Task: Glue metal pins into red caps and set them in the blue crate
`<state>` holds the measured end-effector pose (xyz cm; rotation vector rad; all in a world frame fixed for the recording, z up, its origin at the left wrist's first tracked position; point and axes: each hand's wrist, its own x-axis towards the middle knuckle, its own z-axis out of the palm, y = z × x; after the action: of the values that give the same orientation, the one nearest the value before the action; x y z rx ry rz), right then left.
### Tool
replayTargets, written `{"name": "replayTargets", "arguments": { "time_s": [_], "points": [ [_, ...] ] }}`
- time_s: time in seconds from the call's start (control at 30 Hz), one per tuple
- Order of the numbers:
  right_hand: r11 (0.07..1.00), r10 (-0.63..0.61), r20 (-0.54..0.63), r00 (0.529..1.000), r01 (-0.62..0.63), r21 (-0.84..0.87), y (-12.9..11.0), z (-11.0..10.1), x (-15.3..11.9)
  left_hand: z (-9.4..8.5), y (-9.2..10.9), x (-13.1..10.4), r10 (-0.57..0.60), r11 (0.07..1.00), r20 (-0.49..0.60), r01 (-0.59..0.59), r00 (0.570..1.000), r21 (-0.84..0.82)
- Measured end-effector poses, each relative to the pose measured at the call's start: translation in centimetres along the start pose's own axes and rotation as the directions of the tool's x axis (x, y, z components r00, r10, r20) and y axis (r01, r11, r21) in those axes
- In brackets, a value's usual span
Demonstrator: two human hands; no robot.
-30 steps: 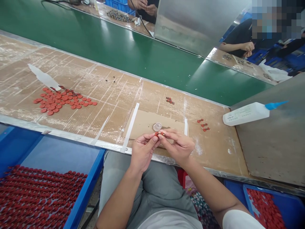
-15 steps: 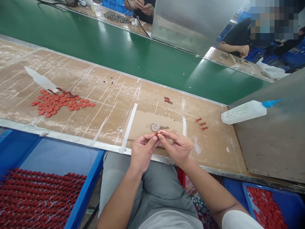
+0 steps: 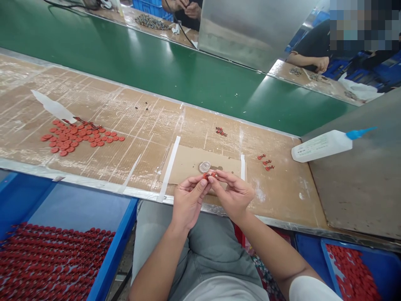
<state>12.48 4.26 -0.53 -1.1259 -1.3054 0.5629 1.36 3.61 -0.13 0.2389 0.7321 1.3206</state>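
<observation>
Both hands meet over the front edge of a cardboard sheet point(image 3: 188, 161) taped to the bench. Between their fingertips is a small red part point(image 3: 206, 176) with a dark piece on it. My left hand point(image 3: 189, 198) pinches its left side, and my right hand point(image 3: 234, 193) pinches the right side. Just beyond the fingers stands a small clear round dish point(image 3: 204, 167). To the right lie several red parts with dark ends point(image 3: 267, 162). Farther back is a little bunch of dark and red pieces point(image 3: 221, 132).
Many red discs point(image 3: 64, 137) lie at left beside a white strip point(image 3: 54, 106). A white bottle point(image 3: 322, 146) with blue nozzle leans by the metal panel at right. Blue trays point(image 3: 125, 217) of red parts sit below the bench. Two people work beyond the green belt point(image 3: 150, 71).
The two hands stay together at nearly the same place, with the red part slightly turned between the fingertips. The whole view has shifted very slightly.
</observation>
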Motion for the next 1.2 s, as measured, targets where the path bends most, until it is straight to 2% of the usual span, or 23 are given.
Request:
{"name": "replayTargets", "arguments": {
  "time_s": [0.57, 0.8, 1.0, 1.2],
  "points": [
    [0.987, 0.128, -0.020, 0.992, -0.125, 0.102, -0.57, 0.17, 0.08, 0.23, -0.02, -0.17, 0.019, 1.000, -0.017, -0.018, 1.000, 0.015],
    [0.980, 0.157, -0.003, 0.988, -0.155, 0.125, -0.84, -0.12, 0.38, 0.21, -0.15, -0.05, -0.019, 1.000, 0.005, 0.019, 1.000, -0.002],
    [0.982, 0.176, 0.018, 0.984, -0.177, 0.066, -0.67, -0.30, 0.40, -0.13, -0.40, 0.28, -0.050, 0.999, 0.023, 0.050, 0.998, -0.021],
    [0.984, 0.161, 0.051, 0.986, -0.165, 0.073, -0.62, -0.46, 0.62, -0.48, -0.53, 0.49, -0.080, 0.996, 0.020, 0.081, 0.997, -0.029]
  ]
}}
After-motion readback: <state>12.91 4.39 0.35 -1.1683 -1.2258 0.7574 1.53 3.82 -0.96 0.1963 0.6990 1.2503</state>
